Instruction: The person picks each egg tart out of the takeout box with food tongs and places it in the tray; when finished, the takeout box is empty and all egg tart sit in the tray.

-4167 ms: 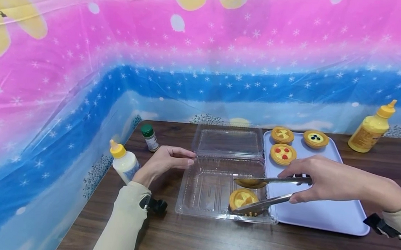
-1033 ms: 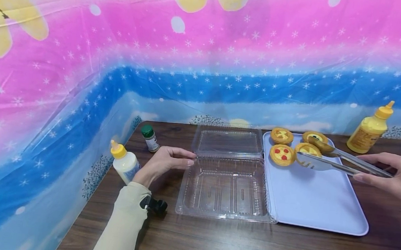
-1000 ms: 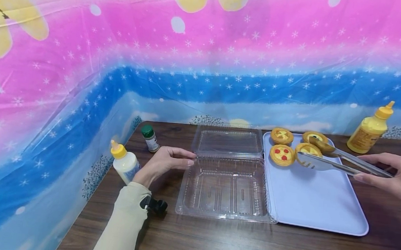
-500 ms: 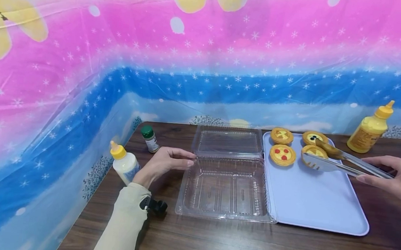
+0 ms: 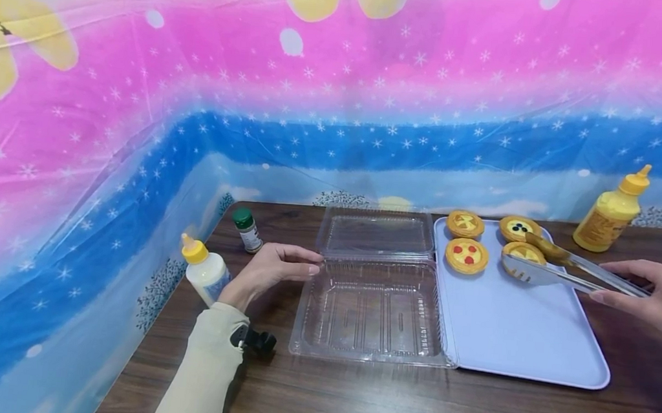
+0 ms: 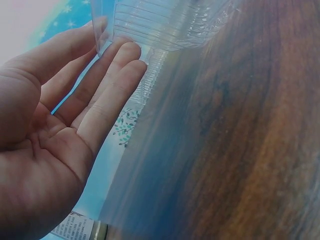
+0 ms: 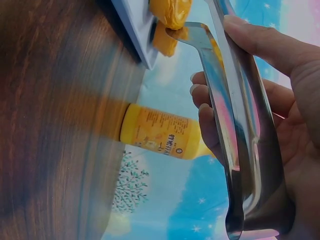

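Observation:
My left hand [image 5: 276,268] pinches the left rim of a clear plastic clamshell box [image 5: 374,358], whose lid lies back behind it. In the left wrist view, thumb and forefinger meet on its thin edge [image 6: 103,37]. My right hand [image 5: 659,294] holds metal tongs [image 5: 606,273] by their arms. The tong tips lie on either side of an egg tart [image 5: 524,250] at the right of the lilac tray [image 5: 521,338]; whether they squeeze it is unclear. Beside it are a red-dotted tart [image 5: 466,256], a plain-topped tart [image 5: 465,224] and a tart with dark berries [image 5: 519,228].
A yellow squeeze bottle [image 5: 605,218] stands behind the tray's right side. To the left stand a white squeeze bottle [image 5: 208,273] with a yellow cap and a green-capped shaker jar [image 5: 247,230]. A patterned cloth [image 5: 336,142] hangs behind the wooden table [image 5: 350,402].
The tart between the tongs went from the clear box to the tray, then slid a little right, away from the red-dotted tart. My left hand has stayed on the box rim.

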{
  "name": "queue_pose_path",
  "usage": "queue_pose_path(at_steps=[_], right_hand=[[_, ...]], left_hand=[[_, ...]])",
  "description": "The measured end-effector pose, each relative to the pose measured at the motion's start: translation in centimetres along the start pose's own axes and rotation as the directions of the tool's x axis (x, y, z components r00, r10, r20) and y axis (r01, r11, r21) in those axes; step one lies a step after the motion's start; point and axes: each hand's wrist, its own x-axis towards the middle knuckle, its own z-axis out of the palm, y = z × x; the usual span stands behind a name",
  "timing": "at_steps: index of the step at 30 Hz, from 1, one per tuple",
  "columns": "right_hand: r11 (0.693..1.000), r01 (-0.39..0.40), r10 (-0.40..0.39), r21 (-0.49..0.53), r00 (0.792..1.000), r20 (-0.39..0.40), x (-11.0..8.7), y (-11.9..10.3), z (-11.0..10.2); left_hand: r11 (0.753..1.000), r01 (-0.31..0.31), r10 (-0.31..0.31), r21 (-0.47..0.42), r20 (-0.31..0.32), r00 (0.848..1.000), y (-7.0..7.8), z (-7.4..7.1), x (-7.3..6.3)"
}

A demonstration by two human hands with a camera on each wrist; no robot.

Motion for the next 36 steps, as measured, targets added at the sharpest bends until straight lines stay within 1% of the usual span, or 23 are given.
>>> queue_pose_path(at_steps=[10, 15, 24, 29, 33, 36], right_hand=[[0.999, -0.020, 0.021, -0.030, 0.999, 0.029, 0.05, -0.22, -0.46], [0.999, -0.036, 0.038, -0.039, 0.999, 0.039, 0.04, -0.30, -0.69], [0.999, -0.050, 0.050, 0.000, 0.998, 0.031, 0.01, -0.36, -0.82], [0.997, -0.057, 0.057, 0.047, 0.998, -0.010, -0.16, -0.25, -0.68], [0.993, -0.062, 0.069, 0.097, 0.995, -0.070, -0.34, 0.11, -0.46], [0.988, -0.037, 0.058, 0.149, 0.989, -0.134, -0.49, 0.53, -0.29]], left_hand=[[1.000, -0.002, 0.002, -0.014, -0.001, 1.000, -0.13, -0.09, -0.03], [1.000, -0.012, 0.012, -0.018, 0.002, 1.000, -0.12, -0.06, -0.02], [0.999, -0.014, 0.014, -0.036, 0.007, 1.000, -0.11, -0.08, 0.00], [1.000, -0.021, 0.021, -0.017, 0.008, 1.000, -0.10, -0.04, 0.10], [1.000, -0.021, 0.021, -0.007, 0.010, 1.000, -0.06, -0.05, 0.13], [1.000, -0.017, 0.017, -0.011, 0.008, 1.000, 0.01, -0.06, 0.10]])
